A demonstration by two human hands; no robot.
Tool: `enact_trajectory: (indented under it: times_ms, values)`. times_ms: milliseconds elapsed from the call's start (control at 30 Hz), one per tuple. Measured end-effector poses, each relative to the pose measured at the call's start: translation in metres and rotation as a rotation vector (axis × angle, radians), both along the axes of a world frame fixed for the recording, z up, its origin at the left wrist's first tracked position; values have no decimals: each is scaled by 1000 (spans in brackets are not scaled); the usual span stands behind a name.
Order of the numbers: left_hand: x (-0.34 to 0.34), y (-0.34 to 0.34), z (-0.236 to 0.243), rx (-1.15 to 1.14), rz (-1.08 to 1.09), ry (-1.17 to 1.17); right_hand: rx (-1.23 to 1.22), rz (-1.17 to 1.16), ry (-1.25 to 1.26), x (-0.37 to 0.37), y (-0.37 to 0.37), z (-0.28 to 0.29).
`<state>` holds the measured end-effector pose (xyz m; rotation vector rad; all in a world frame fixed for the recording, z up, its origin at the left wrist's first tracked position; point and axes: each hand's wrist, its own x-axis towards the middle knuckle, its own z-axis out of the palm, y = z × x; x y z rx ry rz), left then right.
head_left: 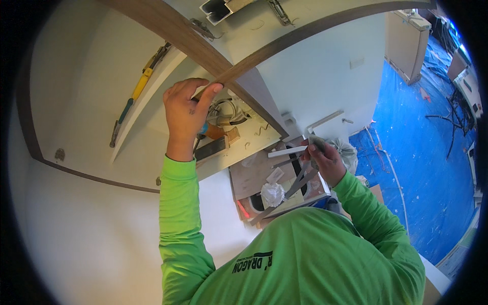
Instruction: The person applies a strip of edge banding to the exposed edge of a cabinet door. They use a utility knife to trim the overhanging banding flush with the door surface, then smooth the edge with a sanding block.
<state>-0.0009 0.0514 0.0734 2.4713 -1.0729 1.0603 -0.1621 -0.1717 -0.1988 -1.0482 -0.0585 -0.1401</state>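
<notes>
My left hand (185,112) is at the crossing of a cabinet's brown edges. Its thumb lies along the brown cabinet edge (222,81), with the fingers curled on the other side. My right hand (329,161) is lower and to the right, closed around a small grey-green piece (317,143) whose kind I cannot make out. A white strip (286,151) reaches out beside its fingers; whether it is held I cannot tell. Beside my left wrist, in the cabinet, are coiled cables (223,113) and an orange-brown object (213,131).
A yellow-handled long tool (141,85) lies by a white shelf edge on the left. Below my hands are a crumpled white ball (273,194) and grey strips (300,185). A clear plastic bag (346,152) is beside my right hand. Blue sheeting (406,147) covers the floor at right.
</notes>
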Motion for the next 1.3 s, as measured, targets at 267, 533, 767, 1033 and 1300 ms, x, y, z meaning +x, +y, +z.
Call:
enact_trajectory:
  times_ms: [267, 533, 767, 1033, 1300]
  values:
    - [-11, 18, -11, -101, 7, -24, -75, 26, 117, -12, -8, 14]
    - [-37, 16, -30, -492, -73, -218, -125, -3, 195, -24, -8, 1]
    - [-124, 5, -159, -346, -334, 462, -92, 62, 277, -35, -5, 6]
    - [-174, 26, -261, -583, -202, 1230, -278, 258, 269, -36, 14, 8]
    - [-186, 47, -239, -620, -337, 1328, -297, 561, 121, -5, 65, 17]
